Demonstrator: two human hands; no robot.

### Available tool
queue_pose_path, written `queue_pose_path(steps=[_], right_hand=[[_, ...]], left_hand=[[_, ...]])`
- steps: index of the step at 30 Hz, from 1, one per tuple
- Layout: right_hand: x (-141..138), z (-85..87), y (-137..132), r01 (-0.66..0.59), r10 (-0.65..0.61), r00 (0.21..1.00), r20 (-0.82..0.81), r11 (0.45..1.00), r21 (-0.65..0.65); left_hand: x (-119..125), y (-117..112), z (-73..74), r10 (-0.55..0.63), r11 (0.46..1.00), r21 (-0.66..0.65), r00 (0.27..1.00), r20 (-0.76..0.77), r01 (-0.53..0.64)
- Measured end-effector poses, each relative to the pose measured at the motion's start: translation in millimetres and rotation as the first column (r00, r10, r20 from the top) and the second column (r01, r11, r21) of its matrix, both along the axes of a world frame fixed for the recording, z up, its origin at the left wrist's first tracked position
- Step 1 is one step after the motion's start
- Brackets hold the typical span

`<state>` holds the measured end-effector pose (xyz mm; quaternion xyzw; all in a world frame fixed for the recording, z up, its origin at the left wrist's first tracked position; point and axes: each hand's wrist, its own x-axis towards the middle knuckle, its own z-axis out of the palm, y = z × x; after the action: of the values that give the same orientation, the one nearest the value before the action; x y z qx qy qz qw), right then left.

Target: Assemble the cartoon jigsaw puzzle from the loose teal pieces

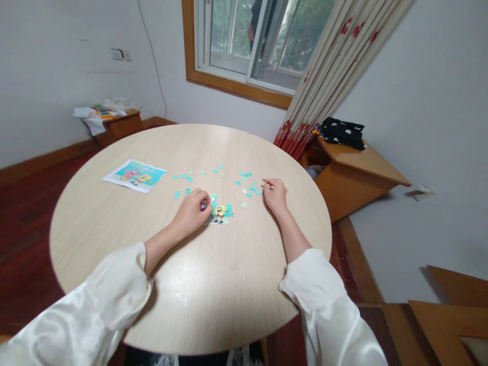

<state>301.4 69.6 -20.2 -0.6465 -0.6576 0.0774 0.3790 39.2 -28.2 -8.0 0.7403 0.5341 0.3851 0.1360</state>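
Over the left side of a partly joined jigsaw puzzle (220,211), my left hand (192,209) is curled with thumb and fingers together. A dark pink puzzle piece (203,205) shows between its fingers; the hand hides part of it and the puzzle's left edge. The joined part shows a yellow square cartoon figure on turquoise. My right hand (276,195) hovers at the right, just beside loose turquoise pieces (250,193). Its index finger stretches left and the thumb stands a little apart, with no piece plainly visible between them.
More loose pieces (183,177) lie scattered beyond the joined part on the round wooden table (183,300). A printed reference picture (135,175) lies at the left. Past the table stand a wooden cabinet (339,188) with dark cloth (343,133) on it and a curtain (324,76).
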Motion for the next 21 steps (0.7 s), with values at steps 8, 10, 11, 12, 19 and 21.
queue_pose_path(steps=[8, 10, 11, 12, 19, 21], right_hand=[[-71.5, 22.6, 24.6, -0.358, 0.375, 0.914, 0.157, 0.925, -0.125], [-89.8, 25.0, 31.2, -0.333, 0.368, 0.907, 0.205, 0.925, -0.183], [-97.4, 25.2, 33.8, -0.31, 0.354, 0.906, 0.231, 0.928, -0.206], [-103.8, 24.8, 35.9, -0.284, 0.337, 0.906, 0.256, 0.932, -0.223], [-124.9, 12.7, 40.1, -0.213, 0.295, 0.874, 0.387, 0.947, -0.24], [-126.7, 8.9, 39.9, -0.213, 0.293, 0.857, 0.425, 0.951, -0.225]], left_hand=[[1.2, -1.0, -0.7, 0.024, 1.0, -0.018, 1.0, -0.006, -0.024], [1.1, -1.0, 0.0, 0.032, 0.999, -0.019, 0.999, -0.007, -0.032], [1.0, -0.8, 0.5, 0.037, 0.999, -0.018, 0.999, -0.007, -0.037], [1.0, -0.6, 0.9, 0.041, 0.999, -0.018, 0.999, -0.006, -0.041], [1.5, 0.8, 0.2, 0.041, 0.999, -0.028, 0.999, -0.005, -0.042], [1.8, 0.7, -0.4, 0.042, 0.999, -0.027, 0.999, -0.002, -0.042]])
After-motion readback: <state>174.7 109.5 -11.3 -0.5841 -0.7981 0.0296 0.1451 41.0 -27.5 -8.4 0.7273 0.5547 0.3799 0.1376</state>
